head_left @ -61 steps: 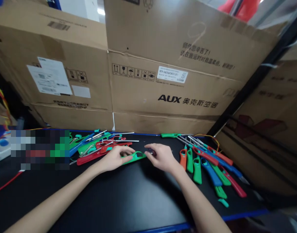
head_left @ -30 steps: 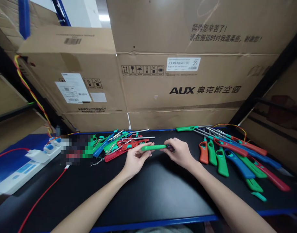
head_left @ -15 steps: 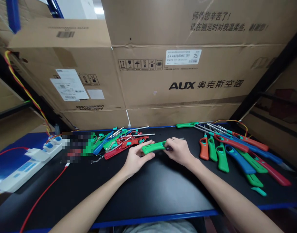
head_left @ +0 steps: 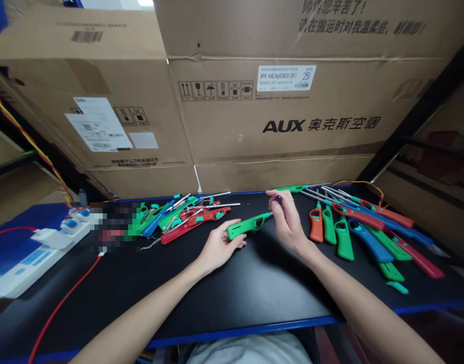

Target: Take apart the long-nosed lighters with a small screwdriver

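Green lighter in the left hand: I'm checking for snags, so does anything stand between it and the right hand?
Nothing visible stands between them. The left hand holds the lighter, its rod pointing toward the right hand, which holds a dark object. I can't tell whether the rod touches that hand.

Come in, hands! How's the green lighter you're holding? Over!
Left hand: gripping green lighter. Right hand: holding dark object near lighter's front end. Left pile, right pile: not between hands.

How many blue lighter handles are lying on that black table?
3 visible: one blue handle among the jumbled parts at left, a second blue handle in the right-hand group, and a third blue handle farther right, partly covered. Overlapping pieces may hide more.
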Demonstrator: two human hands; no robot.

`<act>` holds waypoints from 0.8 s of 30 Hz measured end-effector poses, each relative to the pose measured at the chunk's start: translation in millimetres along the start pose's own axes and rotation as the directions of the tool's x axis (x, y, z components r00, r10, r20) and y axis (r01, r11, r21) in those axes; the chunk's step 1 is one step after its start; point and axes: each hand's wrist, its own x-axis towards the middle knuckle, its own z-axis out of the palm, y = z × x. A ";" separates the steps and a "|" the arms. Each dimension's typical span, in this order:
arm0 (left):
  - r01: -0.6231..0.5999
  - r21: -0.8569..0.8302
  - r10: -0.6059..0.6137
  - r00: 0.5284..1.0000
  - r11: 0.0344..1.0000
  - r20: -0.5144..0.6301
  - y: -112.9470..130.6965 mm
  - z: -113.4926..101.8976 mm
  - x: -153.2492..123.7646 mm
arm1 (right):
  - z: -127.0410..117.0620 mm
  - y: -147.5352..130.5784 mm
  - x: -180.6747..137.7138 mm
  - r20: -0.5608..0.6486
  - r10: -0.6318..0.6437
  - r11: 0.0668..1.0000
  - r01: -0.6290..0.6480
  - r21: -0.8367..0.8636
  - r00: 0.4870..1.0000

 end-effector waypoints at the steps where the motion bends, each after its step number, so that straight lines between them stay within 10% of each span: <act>1: -0.004 0.001 0.004 1.000 1.000 -0.003 0.4 0.5 -0.2 | -0.1 -1.3 0.3 -0.021 0.018 1.000 -0.017 0.015 1.000; 10: -0.078 -0.043 0.078 0.997 0.996 -0.011 5.5 1.2 -4.0 | 13.2 -32.8 -14.0 0.098 0.146 0.888 -0.174 0.425 0.984; 24: -0.048 -0.175 0.050 0.999 0.983 0.005 11.7 -2.3 -1.5 | 1.7 -28.3 -9.5 -0.071 0.150 0.933 -0.117 0.339 0.986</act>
